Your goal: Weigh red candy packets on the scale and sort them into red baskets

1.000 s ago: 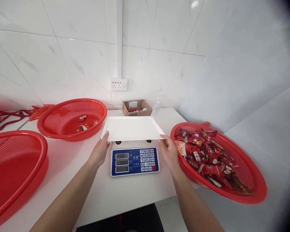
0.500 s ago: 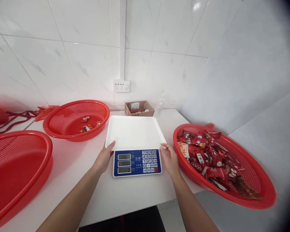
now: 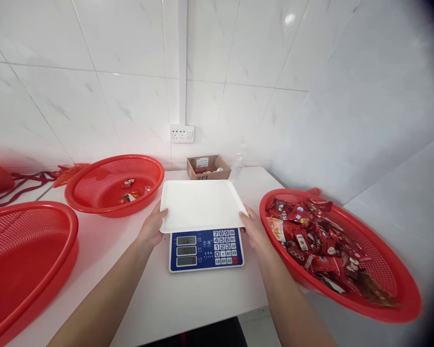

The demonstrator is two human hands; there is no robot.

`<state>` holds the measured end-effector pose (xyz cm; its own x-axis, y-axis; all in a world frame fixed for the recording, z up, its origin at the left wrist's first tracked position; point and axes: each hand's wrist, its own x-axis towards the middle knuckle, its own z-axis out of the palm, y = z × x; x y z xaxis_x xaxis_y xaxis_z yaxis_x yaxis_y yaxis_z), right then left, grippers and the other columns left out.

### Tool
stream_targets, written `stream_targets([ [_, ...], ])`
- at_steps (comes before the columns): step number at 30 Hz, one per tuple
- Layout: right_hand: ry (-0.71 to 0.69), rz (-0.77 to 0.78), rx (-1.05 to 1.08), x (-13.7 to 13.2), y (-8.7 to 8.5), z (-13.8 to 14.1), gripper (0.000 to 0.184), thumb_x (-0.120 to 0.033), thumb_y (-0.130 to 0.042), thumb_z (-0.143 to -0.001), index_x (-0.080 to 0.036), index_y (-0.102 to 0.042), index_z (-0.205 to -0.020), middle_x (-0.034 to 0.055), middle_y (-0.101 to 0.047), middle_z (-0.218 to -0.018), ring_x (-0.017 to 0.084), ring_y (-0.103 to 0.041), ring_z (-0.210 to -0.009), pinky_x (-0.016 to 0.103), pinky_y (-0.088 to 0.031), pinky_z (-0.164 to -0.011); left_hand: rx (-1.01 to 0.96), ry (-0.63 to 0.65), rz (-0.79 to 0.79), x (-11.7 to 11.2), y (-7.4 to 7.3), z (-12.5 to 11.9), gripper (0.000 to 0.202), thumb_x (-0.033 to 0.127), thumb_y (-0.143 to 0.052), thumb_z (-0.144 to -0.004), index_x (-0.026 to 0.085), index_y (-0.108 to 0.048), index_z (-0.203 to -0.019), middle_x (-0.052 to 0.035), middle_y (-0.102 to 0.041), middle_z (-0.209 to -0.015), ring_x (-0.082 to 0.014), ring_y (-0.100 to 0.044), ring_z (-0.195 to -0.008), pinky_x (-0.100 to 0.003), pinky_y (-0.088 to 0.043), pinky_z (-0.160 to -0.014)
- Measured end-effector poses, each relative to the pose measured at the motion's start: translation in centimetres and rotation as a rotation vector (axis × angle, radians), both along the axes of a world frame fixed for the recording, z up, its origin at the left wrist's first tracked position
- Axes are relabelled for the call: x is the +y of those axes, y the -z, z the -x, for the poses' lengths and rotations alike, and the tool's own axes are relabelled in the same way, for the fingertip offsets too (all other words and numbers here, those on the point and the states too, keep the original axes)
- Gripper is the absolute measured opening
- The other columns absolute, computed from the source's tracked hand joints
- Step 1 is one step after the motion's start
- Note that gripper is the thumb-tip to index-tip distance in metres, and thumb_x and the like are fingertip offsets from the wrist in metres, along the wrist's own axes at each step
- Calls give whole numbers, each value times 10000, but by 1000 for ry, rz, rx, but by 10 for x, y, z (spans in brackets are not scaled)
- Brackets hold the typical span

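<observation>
A white weighing tray covers the rear of a digital scale with a blue keypad panel and small displays. My left hand grips the tray's left edge near its front corner, thumb on top and fingers beneath. At the opposite side, my right hand has the front right corner between thumb and fingers. The tray's surface is bare. Whether it touches the scale body underneath is hidden. The scale stands on a white table.
Right of the scale, a red basket holds many small red snack packets. Two red baskets stand on the left, the farther one with a few packets. A cardboard box and a clear bottle are near the tiled wall.
My hands have shifted slightly farther along the tray's sides, with more of the fingers under its edges. The tray has turned slightly. The whole view has tilted up a little.
</observation>
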<state>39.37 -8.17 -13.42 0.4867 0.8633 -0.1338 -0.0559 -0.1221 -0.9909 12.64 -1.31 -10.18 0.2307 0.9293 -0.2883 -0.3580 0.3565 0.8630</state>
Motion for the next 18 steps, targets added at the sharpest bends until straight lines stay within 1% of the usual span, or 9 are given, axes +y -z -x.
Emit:
stream_targets([
  [2,18,2,8,0,0,1,459,-262,-510,-696,-237,-546,-1153,35,-643,-1054,181,-616,-810,240,-502,-548,-4,26,27,0,2,1,585,91,-469,-817,251,-343,-1365,-98,-569,-1256,-246,-612,-1027,-387,-525,-844],
  [4,19,2,17,0,-1,1,460,-254,-500,-706,-238,-535,-1164,39,-626,-1103,189,-616,-871,254,-523,-601,-10,42,43,1,3,2,602,73,-489,-796,238,-356,-1359,-105,-579,-1241,-254,-615,-1022,-390,-529,-837],
  [7,22,14,27,-1,-2,3,451,-256,-492,-718,-248,-527,-1168,37,-621,-1125,192,-621,-886,262,-532,-608,-12,38,54,2,4,3,603,72,-501,-788,224,-362,-1355,-112,-580,-1239,-259,-614,-1023,-390,-530,-835],
  [10,25,22,51,-3,-2,4,452,-248,-498,-715,-258,-528,-1166,32,-633,-1104,193,-628,-876,275,-539,-619,-8,20,65,3,4,2,598,67,-508,-780,217,-378,-1344,-119,-584,-1231,-262,-619,-1011,-396,-530,-832],
  [13,24,-2,68,-5,-1,5,457,-250,-520,-710,-268,-533,-1166,27,-643,-1094,206,-632,-884,305,-545,-640,-20,13,70,4,5,3,580,69,-519,-774,206,-403,-1326,-120,-587,-1227,-260,-618,-1013,-393,-521,-847],
  [16,16,-60,94,-10,4,6,438,-321,-545,-742,-288,-527,-1178,17,-634,-1130,214,-625,-933,327,-544,-678,-49,19,67,3,5,3,529,117,-535,-786,177,-435,-1302,-123,-590,-1222,-260,-606,-1034,-385,-506,-869],
  [18,-25,-120,139,-16,11,8,436,-424,-526,-786,-297,-504,-1203,20,-612,-1175,214,-609,-989,339,-535,-722,-74,26,57,-1,6,3,468,235,-538,-815,159,-473,-1273,-124,-591,-1220,-271,-591,-1057,-387,-497,-878],
])
